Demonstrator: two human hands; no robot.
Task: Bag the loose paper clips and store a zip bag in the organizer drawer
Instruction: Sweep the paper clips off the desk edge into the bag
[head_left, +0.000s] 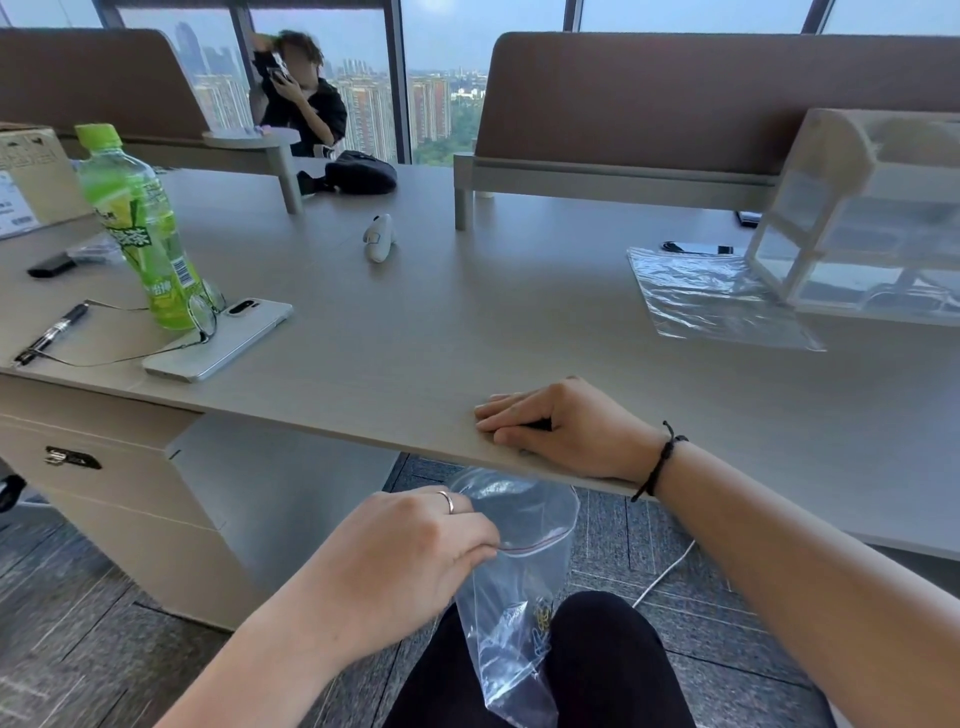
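Below the desk edge at six o'clock, the left hand (410, 561) pinches the red-lined mouth of a clear zip bag (511, 597) hanging open over the person's lap, several paper clips (543, 621) already gathered low inside. Just above, the right hand (556, 428) rests at the lip of the desk (415, 332), fingers curled over what looks like a clip or two; their count cannot be told. Should the bag's mouth sag or drift from under the edge, swept clips would likely drop to the carpet. Further out at two o'clock lies a second, flat zip bag (711, 296), touching one clear drawer organizer (872, 218). At ten o'clock stand one green tea bottle (137, 223), one phone (218, 338), one pair of glasses (205, 312) and one pen (52, 332).
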